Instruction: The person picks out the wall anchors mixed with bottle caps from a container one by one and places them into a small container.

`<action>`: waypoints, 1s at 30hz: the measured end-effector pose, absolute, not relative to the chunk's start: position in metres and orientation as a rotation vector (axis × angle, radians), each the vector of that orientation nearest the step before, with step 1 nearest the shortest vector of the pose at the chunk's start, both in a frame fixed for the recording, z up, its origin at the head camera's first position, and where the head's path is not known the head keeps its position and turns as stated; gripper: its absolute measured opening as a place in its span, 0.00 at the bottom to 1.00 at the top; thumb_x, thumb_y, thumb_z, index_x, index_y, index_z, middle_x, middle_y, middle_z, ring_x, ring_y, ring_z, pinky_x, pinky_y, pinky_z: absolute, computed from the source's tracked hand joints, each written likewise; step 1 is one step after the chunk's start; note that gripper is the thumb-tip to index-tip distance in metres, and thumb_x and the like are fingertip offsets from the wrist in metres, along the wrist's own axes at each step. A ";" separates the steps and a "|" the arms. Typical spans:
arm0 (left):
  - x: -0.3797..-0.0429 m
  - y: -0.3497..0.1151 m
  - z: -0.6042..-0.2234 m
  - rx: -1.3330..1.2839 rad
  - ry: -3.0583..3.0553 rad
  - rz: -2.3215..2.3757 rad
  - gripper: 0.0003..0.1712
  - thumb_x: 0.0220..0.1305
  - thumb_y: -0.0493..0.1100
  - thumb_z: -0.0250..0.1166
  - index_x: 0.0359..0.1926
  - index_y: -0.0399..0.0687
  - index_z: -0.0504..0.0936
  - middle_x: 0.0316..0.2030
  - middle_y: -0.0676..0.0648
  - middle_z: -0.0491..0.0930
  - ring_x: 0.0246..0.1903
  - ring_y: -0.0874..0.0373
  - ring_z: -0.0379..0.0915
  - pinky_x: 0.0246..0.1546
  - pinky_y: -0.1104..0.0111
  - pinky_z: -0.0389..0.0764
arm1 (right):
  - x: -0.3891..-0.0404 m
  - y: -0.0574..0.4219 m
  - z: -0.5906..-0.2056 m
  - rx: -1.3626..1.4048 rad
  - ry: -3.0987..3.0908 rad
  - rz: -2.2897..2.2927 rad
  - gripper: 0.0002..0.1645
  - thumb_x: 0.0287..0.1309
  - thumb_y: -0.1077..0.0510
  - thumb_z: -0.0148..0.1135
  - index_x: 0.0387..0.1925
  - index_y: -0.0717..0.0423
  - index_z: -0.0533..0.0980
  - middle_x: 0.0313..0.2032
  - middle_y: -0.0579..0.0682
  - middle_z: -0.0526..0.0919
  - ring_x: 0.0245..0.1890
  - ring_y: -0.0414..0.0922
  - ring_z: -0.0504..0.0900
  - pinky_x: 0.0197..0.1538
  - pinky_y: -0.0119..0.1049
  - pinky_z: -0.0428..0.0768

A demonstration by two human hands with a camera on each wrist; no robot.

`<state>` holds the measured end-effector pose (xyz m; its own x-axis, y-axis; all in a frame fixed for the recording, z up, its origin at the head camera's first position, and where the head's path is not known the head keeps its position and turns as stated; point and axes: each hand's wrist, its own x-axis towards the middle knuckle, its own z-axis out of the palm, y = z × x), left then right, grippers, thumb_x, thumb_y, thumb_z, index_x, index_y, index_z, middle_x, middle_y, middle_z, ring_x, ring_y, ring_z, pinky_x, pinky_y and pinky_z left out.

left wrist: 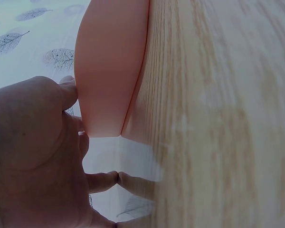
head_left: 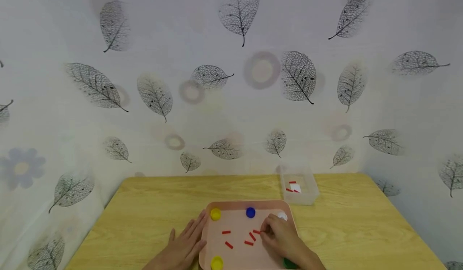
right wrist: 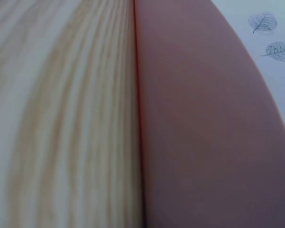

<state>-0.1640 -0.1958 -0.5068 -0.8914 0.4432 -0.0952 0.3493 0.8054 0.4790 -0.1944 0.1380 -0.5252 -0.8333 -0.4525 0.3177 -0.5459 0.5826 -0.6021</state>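
A pink tray (head_left: 267, 246) lies on the table near me. My left hand (head_left: 184, 244) rests at the tray's left side, fingers spread, some touching its rim; the left wrist view shows them against the tray wall (left wrist: 109, 71). My right hand (head_left: 283, 238) is over the tray's right part, its thumb and fingers pinching the end of a small red stick (head_left: 256, 232). Just left of it lie a slanted red stick (head_left: 252, 236) and another red stick (head_left: 248, 243). Farther left are two more, an upper red stick (head_left: 226, 232) and a lower red stick (head_left: 229, 245).
Round caps stand in the tray: a yellow cap (head_left: 215, 214), a blue cap (head_left: 250, 212), a partly hidden white cap (head_left: 282, 215), a second yellow cap (head_left: 217, 262) and a green cap (head_left: 289, 263). A clear box (head_left: 307, 197) holding red sticks stands behind, on the wooden table (head_left: 361, 221).
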 end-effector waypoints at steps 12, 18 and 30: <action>-0.163 -0.198 -0.509 0.600 2.779 0.723 0.35 0.72 0.65 0.34 0.75 0.67 0.36 0.74 0.58 0.36 0.70 0.41 0.41 0.47 0.22 0.38 | -0.192 0.137 -0.517 0.781 -2.698 1.076 0.09 0.54 0.62 0.65 0.27 0.46 0.75 0.26 0.35 0.72 0.28 0.32 0.71 0.31 0.26 0.74; -0.163 -0.197 -0.510 0.576 2.781 0.705 0.36 0.71 0.66 0.34 0.75 0.68 0.36 0.74 0.58 0.36 0.70 0.41 0.42 0.48 0.23 0.38 | -0.190 0.138 -0.510 0.776 -2.690 1.124 0.10 0.55 0.64 0.64 0.27 0.46 0.74 0.26 0.36 0.73 0.30 0.34 0.72 0.32 0.27 0.74; -0.164 -0.197 -0.512 0.598 2.778 0.707 0.35 0.72 0.66 0.33 0.75 0.67 0.36 0.74 0.58 0.35 0.70 0.40 0.43 0.48 0.23 0.38 | -0.191 0.145 -0.496 0.781 -2.600 1.321 0.32 0.54 0.72 0.60 0.52 0.36 0.73 0.27 0.41 0.75 0.27 0.36 0.74 0.30 0.29 0.76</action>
